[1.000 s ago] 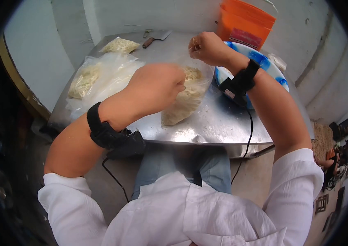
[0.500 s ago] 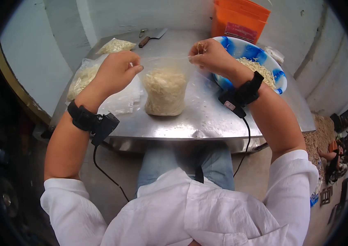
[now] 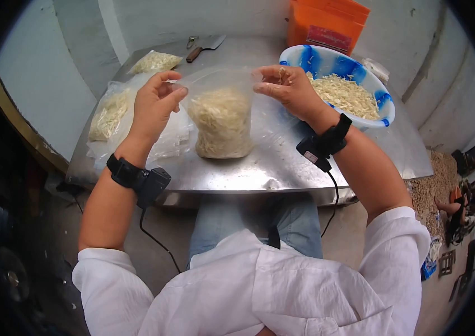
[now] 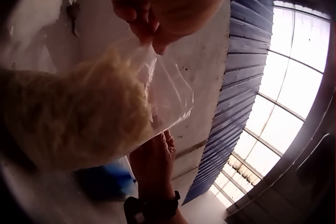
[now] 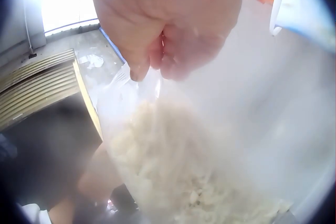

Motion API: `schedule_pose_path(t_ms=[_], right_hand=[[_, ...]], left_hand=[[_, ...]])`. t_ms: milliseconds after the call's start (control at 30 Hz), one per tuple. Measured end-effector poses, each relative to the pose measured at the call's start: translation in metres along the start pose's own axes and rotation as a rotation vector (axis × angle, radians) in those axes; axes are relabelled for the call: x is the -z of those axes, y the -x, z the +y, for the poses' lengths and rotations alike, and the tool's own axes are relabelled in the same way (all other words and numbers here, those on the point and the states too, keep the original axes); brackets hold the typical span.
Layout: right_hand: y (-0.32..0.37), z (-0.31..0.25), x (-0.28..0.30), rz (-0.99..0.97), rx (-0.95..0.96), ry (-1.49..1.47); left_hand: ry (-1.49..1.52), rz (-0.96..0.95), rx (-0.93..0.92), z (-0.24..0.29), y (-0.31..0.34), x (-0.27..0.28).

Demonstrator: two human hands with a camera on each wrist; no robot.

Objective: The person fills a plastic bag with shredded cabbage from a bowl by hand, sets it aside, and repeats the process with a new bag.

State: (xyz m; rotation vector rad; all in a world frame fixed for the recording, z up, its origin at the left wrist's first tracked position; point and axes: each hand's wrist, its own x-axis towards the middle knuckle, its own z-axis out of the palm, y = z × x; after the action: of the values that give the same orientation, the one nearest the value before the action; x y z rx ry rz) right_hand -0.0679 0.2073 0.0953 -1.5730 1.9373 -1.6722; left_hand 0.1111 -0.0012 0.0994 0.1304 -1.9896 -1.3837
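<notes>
While the bag of pale shreds (image 3: 221,120) stands on the steel table (image 3: 282,165), the left hand (image 3: 153,106) and right hand (image 3: 285,84) each pinch a top corner, its mouth stretched between them. Only the head view shows the blue bowl (image 3: 384,103) beside; the wrist views show the pinching fingertips (image 5: 139,69) close.
</notes>
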Motion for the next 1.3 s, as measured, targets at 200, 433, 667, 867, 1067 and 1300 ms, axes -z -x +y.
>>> schedule_pose_path(t_ms=[200, 433, 667, 867, 1067, 1300], right_hand=[[0.001, 0.001, -0.005, 0.086, 0.013, 0.069], [0.005, 0.010, -0.018, 0.223, 0.105, 0.092], [0.008, 0.000, -0.025, 0.253, -0.052, -0.169], [0.008, -0.021, -0.002, 0.258, 0.041, -0.218], [0.025, -0.011, 0.000, 0.234, 0.012, -0.173], [0.025, -0.004, 0.006, 0.217, 0.028, -0.087]], left_hand=[[0.139, 0.015, 0.154, -0.012, 0.000, 0.005], [0.251, 0.041, 0.130, -0.018, 0.000, 0.000], [0.258, 0.032, 0.062, -0.011, -0.005, -0.009], [0.269, -0.015, -0.018, 0.010, -0.016, 0.001], [0.311, -0.100, 0.170, -0.014, -0.015, -0.001], [-0.208, -0.034, -0.175, 0.048, -0.025, -0.027]])
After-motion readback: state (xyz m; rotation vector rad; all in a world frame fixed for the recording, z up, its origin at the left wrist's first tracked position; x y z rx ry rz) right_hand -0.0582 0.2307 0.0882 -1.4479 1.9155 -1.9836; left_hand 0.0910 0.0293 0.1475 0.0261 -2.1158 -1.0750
